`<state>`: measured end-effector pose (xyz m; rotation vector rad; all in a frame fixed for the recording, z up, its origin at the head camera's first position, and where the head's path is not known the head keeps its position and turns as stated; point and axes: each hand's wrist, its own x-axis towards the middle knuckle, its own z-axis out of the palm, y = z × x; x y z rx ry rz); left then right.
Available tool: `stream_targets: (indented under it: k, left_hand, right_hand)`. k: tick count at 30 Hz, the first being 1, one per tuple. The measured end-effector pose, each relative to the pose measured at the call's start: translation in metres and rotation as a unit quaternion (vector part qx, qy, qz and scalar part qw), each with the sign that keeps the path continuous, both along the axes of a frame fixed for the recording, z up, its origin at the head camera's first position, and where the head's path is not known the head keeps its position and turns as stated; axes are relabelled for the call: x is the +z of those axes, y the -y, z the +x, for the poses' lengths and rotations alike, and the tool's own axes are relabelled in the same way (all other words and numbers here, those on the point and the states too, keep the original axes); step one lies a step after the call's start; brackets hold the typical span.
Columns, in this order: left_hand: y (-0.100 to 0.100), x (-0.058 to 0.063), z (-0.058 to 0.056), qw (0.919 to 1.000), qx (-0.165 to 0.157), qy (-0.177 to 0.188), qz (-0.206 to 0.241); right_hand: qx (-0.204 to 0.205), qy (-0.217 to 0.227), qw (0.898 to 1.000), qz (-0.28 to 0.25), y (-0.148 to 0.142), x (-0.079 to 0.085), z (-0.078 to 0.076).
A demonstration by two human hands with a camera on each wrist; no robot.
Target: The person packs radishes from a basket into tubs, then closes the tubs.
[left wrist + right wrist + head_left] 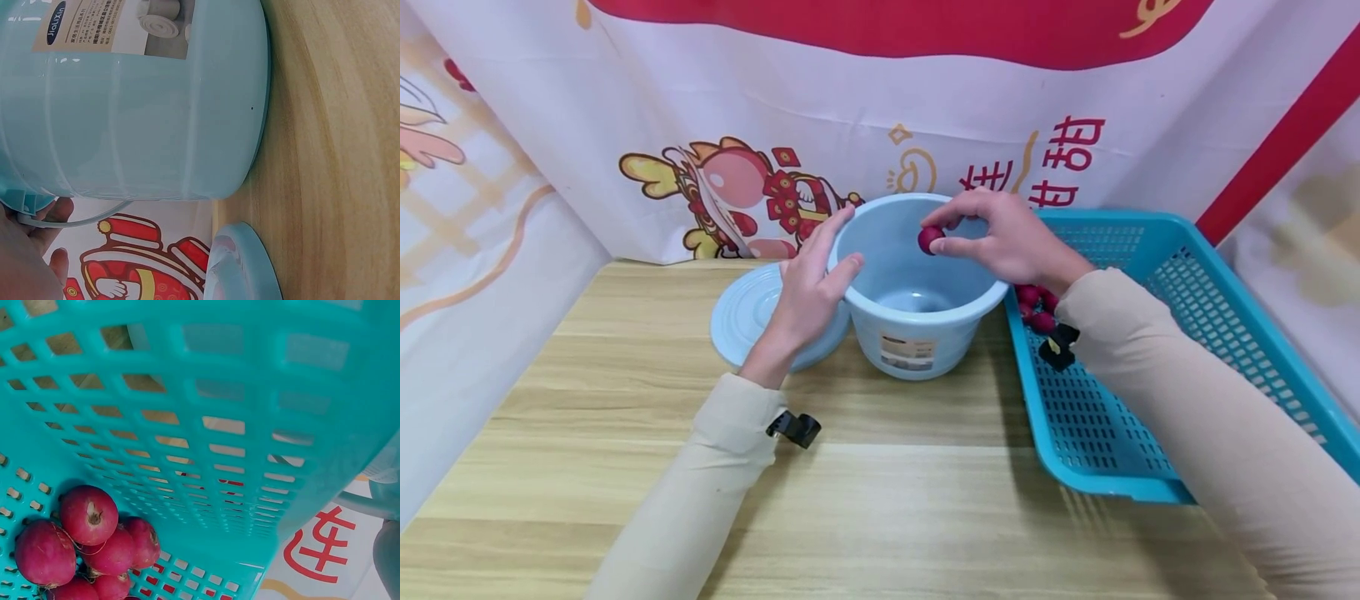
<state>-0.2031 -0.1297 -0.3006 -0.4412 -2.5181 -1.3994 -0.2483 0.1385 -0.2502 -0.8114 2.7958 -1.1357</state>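
Smooth, glossy plastic for bucket [891, 271] and lid [748, 312], with a paper-like label [907, 352]. Perforated plastic, softly shiny, for the basket [1086, 477]; slightly glossy skin with rough ends on the radishes [90, 515]. Satin wood grain across the tabletop [887, 500], matt creased cloth for backdrop [850, 92] and sleeves [1210, 417].

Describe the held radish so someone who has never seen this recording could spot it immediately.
Find the light-blue bucket standing on the wooden table, beside the teal basket. At its open mouth, the person's right grip pinches one round, dark-red radish. It alone is held; the other visible radishes lie in the basket.
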Motion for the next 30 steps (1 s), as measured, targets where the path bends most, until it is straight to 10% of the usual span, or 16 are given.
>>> stream_targets:
  k: [30]
  left_hand:
    - [-0.0010,0.0024,0.0000,0.9999,0.006,0.006,-0.006]
  right_hand:
    - [-0.005,0.016,1.000,0.011,-0.0014,0.0035,0.0011]
